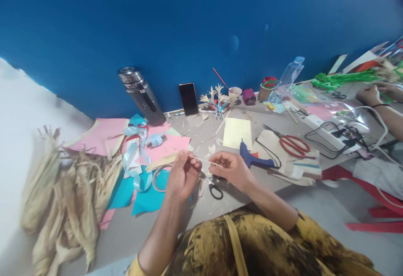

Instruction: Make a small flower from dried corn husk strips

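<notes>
Between my two hands runs a thin, pale strand, too fine to tell whether it is wire, string or a stick. My left hand pinches its left end. The fingers of my right hand are closed on the other end. Black-handled scissors lie on the table just below, partly hidden by my hands. A ring of pale wire or tape sits beside my left wrist. To the right of my right hand lies a blue glue gun, in front of a yellow paper sheet.
Dried corn husks and coloured paper cover the left side. A flask, a phone and a flower bunch stand behind. Red-handled pliers, a power strip and another person's hand are rightward.
</notes>
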A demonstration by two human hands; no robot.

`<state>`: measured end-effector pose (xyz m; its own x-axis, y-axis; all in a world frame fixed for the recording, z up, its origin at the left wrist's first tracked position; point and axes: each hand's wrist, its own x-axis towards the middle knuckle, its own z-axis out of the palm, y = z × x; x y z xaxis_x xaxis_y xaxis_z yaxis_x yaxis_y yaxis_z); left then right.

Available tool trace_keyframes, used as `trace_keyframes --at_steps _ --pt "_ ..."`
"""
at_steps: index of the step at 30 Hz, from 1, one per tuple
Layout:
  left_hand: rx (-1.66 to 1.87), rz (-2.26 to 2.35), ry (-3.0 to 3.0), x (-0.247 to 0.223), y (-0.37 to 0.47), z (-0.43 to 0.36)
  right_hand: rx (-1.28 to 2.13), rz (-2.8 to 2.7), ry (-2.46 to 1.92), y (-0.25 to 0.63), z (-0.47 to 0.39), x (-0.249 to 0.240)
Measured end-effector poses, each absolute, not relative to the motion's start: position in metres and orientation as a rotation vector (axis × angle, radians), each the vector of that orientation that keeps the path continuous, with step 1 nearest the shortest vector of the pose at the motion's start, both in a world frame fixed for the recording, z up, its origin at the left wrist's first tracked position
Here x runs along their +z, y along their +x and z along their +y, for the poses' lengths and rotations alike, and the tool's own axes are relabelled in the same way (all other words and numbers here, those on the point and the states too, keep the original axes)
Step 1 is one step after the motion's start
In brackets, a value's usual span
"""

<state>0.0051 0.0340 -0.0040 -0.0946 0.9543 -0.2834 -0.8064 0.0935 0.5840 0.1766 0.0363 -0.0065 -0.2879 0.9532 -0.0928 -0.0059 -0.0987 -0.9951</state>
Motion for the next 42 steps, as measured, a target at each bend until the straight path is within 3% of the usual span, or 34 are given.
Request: trace_keyframes --at_steps 6,12,17,20,33,37,42 --pt "1.406 0.764 0.254 -0.012 0.023 0.026 1.350 -1.111 -1.033 0.169 0.041 -0.003" --pt "1.463 1.068 0.592 -0.007 0.001 0.026 1.560 -1.074 -0.904 0.190 0.053 0.009" --pt "1.100 1.039 0.903 0.005 0.005 0.023 1.782 -1.281 -0.899 0.192 0.051 0.013" --pt "1.068 0.992 0.880 0.007 0.014 0.022 1.845 -1.340 -0.908 0.191 0.051 0.011" --pt "1.497 1.008 0.903 0.005 0.011 0.018 1.715 -1.270 -1.119 0.183 0.044 -0.008" --pt "1.641 1.196 1.424 0.005 0.013 0.009 1.766 -1.183 -1.108 0.177 0.042 -0.009" --pt "1.555 1.106 2.145 -0.004 0.010 0.006 1.832 -1.122 -1.042 0.176 0.042 -0.003"
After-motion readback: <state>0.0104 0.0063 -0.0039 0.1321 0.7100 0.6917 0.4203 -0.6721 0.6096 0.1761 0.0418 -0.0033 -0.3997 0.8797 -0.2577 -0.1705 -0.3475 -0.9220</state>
